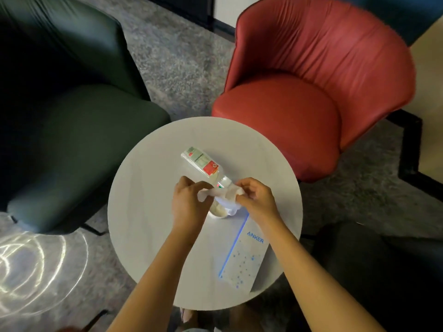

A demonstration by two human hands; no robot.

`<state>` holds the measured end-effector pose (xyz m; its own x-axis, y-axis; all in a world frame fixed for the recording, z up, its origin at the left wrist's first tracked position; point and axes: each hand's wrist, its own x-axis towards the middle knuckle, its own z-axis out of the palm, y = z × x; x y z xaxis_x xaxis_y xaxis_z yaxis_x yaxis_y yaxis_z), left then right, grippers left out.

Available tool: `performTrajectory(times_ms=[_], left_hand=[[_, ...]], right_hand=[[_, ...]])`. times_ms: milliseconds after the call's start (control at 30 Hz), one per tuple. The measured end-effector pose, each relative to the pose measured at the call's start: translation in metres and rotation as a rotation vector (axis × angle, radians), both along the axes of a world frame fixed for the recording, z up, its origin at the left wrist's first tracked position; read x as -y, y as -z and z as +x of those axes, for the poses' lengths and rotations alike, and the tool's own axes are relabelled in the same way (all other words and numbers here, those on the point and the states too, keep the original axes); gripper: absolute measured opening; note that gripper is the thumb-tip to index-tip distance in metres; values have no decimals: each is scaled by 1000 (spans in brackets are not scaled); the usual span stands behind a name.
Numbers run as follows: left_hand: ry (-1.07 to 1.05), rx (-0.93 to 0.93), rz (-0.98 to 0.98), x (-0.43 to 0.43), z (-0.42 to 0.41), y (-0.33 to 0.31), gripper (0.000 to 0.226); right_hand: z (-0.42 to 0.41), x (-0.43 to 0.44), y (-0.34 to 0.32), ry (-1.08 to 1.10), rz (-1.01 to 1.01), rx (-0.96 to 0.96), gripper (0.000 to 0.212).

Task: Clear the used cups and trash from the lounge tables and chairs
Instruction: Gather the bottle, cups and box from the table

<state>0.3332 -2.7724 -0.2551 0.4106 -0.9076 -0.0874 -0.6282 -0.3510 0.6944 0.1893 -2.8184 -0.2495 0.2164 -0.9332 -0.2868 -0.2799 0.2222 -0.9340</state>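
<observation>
A white box (pixel 242 257) with blue dots is lying just behind the right hand (pixel 254 200). Light rings (pixel 36 267) are shining on the grey carpet (pixel 182 68) far left of it.

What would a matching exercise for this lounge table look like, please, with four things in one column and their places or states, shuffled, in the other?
Things:
1. clear plastic bottle with a red and green label
2. crumpled white tissue
3. flat white Anker box with a blue line
4. red upholstered chair

Places or states:
A. pinched between the left hand and right hand
B. stands beyond the round white table, on the right
C. lies on its side on the table
D. lies flat near the table's near right edge

Pairs: 1-C, 2-A, 3-D, 4-B
</observation>
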Motion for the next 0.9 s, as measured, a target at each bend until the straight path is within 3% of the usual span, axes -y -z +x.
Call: performTrajectory(times_ms=[100, 200, 433, 567, 767, 900], left_hand=[[-39, -213, -14, 10, -5, 10, 18], [-21, -287, 16, 18, -18, 23, 22], [-15, -47, 66, -4, -30, 55, 42], [-13, 147, 68, -15, -35, 72, 37], [9, 208, 213, -18, -38, 85, 42], [62, 211, 254, -17, -36, 88, 47]], right_hand=[[1, 9, 16, -145, 18, -49, 16], [-1, 15, 34, -292, -92, -154, 12], [-5, 11, 76, -697, -525, -412, 35], [-4, 9, 94, -728, -776, -609, 30], [4, 14, 99, -767, -738, -699, 12], [5, 16, 103, -869, -651, -750, 25]])
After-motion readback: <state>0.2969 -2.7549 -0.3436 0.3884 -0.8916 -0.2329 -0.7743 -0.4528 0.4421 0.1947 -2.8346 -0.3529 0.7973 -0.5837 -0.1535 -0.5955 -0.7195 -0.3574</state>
